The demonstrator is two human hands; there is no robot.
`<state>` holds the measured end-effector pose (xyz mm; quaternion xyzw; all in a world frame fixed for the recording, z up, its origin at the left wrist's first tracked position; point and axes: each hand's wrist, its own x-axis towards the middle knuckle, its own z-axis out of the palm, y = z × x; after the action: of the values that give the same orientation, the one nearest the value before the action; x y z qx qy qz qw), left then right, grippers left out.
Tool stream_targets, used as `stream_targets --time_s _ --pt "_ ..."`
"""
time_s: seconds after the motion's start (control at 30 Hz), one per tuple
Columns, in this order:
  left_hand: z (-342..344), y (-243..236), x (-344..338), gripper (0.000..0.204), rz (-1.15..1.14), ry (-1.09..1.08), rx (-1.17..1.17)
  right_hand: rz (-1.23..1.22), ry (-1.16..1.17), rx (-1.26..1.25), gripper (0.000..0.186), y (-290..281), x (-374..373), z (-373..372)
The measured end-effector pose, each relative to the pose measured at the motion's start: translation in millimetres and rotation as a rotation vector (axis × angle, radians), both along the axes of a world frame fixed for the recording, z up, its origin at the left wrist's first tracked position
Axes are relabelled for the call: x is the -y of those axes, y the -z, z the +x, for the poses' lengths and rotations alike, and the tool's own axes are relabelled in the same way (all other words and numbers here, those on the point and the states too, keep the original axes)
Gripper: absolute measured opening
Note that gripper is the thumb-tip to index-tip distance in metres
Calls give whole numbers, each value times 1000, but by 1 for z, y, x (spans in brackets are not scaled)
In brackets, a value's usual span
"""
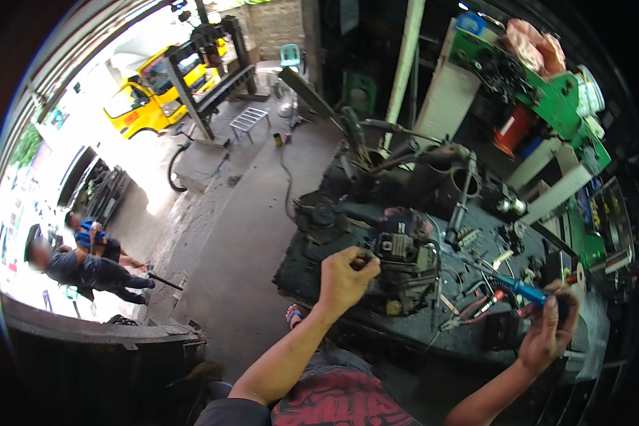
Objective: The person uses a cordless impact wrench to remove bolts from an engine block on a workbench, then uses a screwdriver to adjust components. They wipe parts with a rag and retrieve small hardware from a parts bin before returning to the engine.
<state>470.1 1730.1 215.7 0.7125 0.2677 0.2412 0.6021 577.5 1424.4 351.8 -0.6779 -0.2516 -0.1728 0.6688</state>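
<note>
My left hand (348,282) is closed in a pinch just left of a dark finned machine part (394,247) on the workbench. What its fingertips hold, if anything, is too small to make out. At the right side of the bench, my right hand (550,330) is wrapped round a blue tool with a long thin shaft (522,288), which points left over the bench; its exact kind is unclear. Below that shaft lie red-handled pliers (461,314). A greasy metal assembly (397,280) sits between my two hands.
Loose tools and small metal parts lie across the dark bench (376,330). Behind stand metal cylinders (461,183) and a green-and-white frame (547,99). Two people (92,266) are at the far left, near a parked vehicle (92,188). A yellow truck (138,106) stands outside.
</note>
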Motion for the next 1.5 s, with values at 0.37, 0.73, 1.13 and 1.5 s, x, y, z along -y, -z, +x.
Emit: stream_targets --time_s 0.37,0.73,1.13,1.5 --pt "-10 14 -20 13 -94 15 10 331 309 -561 14 192 67 -54" --pt "-23 31 -50 16 -101 -61 -9 23 313 -481 17 248 41 -36" --pt "-49 60 -60 15 -91 45 -123 -526 335 -300 32 278 -23 -25" --pt "-33 39 -78 19 -180 144 -166 -20 606 -147 32 105 -12 3"
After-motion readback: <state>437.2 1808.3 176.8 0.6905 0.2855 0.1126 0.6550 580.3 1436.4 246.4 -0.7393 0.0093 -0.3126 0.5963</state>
